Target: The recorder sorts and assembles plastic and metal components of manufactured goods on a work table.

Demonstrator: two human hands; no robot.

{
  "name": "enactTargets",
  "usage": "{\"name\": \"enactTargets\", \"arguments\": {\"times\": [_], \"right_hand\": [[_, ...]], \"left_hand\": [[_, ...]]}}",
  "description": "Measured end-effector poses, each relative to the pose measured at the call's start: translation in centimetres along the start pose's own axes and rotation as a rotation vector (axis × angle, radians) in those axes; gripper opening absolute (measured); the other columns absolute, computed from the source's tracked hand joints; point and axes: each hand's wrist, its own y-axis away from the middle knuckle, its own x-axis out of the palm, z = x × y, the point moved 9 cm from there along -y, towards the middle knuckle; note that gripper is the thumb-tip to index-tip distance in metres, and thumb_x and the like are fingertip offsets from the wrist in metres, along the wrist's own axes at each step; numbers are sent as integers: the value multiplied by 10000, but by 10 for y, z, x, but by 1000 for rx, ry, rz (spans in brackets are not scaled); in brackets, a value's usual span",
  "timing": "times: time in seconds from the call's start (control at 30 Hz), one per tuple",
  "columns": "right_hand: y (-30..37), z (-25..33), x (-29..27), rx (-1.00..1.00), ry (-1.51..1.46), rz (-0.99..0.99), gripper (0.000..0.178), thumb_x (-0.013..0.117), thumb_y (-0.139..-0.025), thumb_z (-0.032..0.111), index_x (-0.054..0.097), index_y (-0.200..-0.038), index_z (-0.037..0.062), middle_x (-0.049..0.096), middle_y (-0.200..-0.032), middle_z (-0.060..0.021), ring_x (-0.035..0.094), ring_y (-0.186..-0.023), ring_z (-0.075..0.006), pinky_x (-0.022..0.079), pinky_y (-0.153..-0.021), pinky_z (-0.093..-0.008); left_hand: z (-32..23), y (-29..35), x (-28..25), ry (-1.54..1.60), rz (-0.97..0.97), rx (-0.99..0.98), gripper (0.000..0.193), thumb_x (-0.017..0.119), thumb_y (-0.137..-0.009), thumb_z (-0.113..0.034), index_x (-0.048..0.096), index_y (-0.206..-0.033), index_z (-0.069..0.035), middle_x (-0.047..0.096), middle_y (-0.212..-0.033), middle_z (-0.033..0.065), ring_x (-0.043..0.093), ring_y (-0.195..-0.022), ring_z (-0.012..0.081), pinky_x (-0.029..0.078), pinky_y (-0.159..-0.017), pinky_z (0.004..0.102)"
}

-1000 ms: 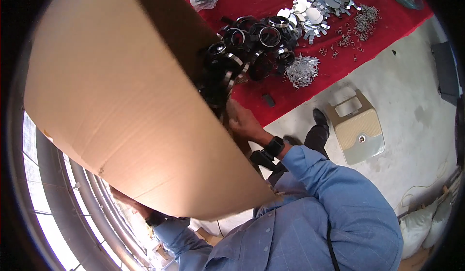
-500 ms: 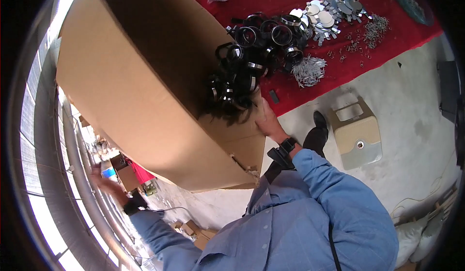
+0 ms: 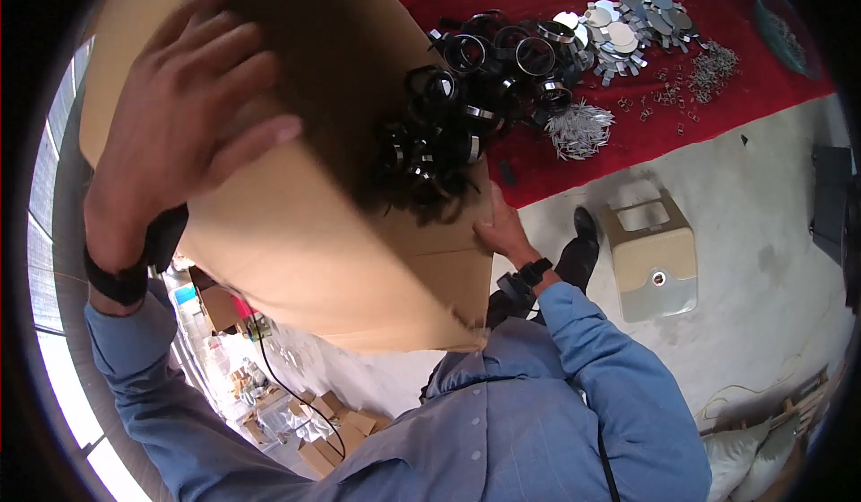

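Two hands show from where I sit. The left hand (image 3: 193, 108) is raised before the big cardboard box (image 3: 309, 255), fingers loosely spread and holding nothing; it is blurred, so I cannot tell if it brushes the cardboard. The right hand (image 3: 504, 231) grips the box by its near right edge, thumb on the cardboard.

The box lies tipped, its mouth turned toward the counter (image 3: 641, 148) with the red cloth. Black rings (image 3: 508, 91) with shiny bands are heaped from that mouth out onto the cloth. The box wall and left hand block my view of much of the inside.

Beside the rings sit silver discs (image 3: 621, 34) with tabs, a pile of thin metal pins (image 3: 580, 133) and scattered small clips (image 3: 713, 72). A beige stool (image 3: 659, 273) stands on the floor near the counter, and white sacks (image 3: 737, 459) slump at lower right.
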Motion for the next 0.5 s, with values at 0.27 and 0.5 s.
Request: {"name": "enactTargets", "arguments": {"times": [0.27, 0.5], "right_hand": [[-9, 180, 97, -980, 872, 333, 599, 559, -882, 260, 411, -1453, 152, 321, -1511, -181, 291, -1401, -394, 232, -1069, -682], [-115, 54, 234, -896, 1391, 504, 519, 535, -872, 306, 540, -1368, 154, 422, -1457, -141, 235, -1416, -423, 234, -1075, -698]], "left_hand": [[-42, 47, -21, 121, -442, 41, 244, 527, -819, -168, 460, -599, -84, 376, -555, 80, 403, -493, 212, 457, -594, 418], [-46, 49, -20, 109, -450, -127, 408, 435, -892, -225, 368, -504, -117, 311, -494, 25, 296, -442, 156, 414, -546, 389]]}}
